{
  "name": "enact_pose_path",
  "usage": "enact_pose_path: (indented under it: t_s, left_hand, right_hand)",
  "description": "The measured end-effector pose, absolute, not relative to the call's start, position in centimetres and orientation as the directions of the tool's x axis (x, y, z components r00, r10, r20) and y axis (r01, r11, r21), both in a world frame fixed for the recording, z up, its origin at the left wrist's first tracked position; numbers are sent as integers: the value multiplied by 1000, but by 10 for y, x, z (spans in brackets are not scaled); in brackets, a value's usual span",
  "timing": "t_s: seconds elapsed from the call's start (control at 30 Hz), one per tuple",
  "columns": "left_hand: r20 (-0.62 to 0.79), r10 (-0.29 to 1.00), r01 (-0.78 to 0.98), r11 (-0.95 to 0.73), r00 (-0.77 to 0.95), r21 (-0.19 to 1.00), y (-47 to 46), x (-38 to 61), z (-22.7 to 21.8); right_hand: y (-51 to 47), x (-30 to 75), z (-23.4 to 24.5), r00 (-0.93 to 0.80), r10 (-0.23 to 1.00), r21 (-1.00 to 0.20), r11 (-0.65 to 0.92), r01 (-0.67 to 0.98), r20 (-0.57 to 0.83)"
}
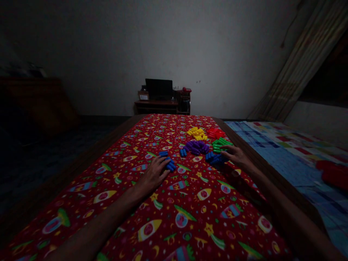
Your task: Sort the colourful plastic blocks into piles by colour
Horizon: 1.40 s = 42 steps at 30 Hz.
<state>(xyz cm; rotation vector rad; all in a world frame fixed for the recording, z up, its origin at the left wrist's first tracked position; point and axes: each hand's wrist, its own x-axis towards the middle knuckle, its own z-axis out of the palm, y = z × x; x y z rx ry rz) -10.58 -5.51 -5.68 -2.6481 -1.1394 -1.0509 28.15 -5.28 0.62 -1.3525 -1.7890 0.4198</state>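
My left hand [157, 171] lies palm down with its fingers spread over a small group of blue plastic cylinders [170, 165], touching them. More blue pieces [163, 153] show just beyond its fingertips. My right hand [236, 156] hovers at a blue pile [214, 158], its thumb and fingers apart, with no piece visible between them. Right behind that pile lie green cylinders [220, 143], close to the fingertips. A purple pile [197, 147] sits between the hands, and a few blue cylinders [183, 152] rest at its left side.
Yellow pieces [197, 133] and red pieces [216, 133] lie farther back on the red rocket-patterned cloth [152, 224]. Beyond the table stands a desk [156, 107] with a monitor [159, 89]. Checked bedding [261, 145] is on the right; a dark wooden cabinet [35, 105] is on the left.
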Motion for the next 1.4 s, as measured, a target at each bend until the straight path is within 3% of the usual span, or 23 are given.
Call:
enact_pose_path:
  t_s: [0.2, 0.57, 0.7, 0.83, 0.97, 1.17, 1.3, 1.4]
  left_hand:
    - [565, 637, 643, -731, 524, 228, -61, -106, -46]
    - [565, 632, 638, -737, 531, 225, -65, -101, -42]
    - [557, 638, 628, -738, 531, 247, -65, -101, -43]
    - [560, 635, 626, -741, 533, 244, -64, -102, -44]
    - [567, 629, 621, -745, 532, 244, -65, -101, -44]
    - [570, 628, 607, -750, 530, 262, -68, -99, -41]
    - [571, 631, 616, -745, 525, 257, -67, -99, -43]
    - [565, 653, 637, -723, 504, 267, -65, -100, -45]
  right_hand:
    - [-48, 297, -18, -163, 940, -669, 328, 667, 299]
    - [-62, 280, -12, -99, 794, -420, 418, 806, 599]
    - [-62, 252, -13, -297, 725, -245, 539, 806, 621]
    - [-57, 238, -21, -462, 737, -103, 577, 810, 494]
    - [-59, 245, -20, -524, 756, -155, 616, 773, 392]
    - [-67, 257, -9, -540, 751, -326, 656, 681, 380]
    - [-67, 259, -8, -399, 786, -427, 600, 677, 472]
    - [-69, 264, -8, -174, 824, -480, 470, 741, 539]
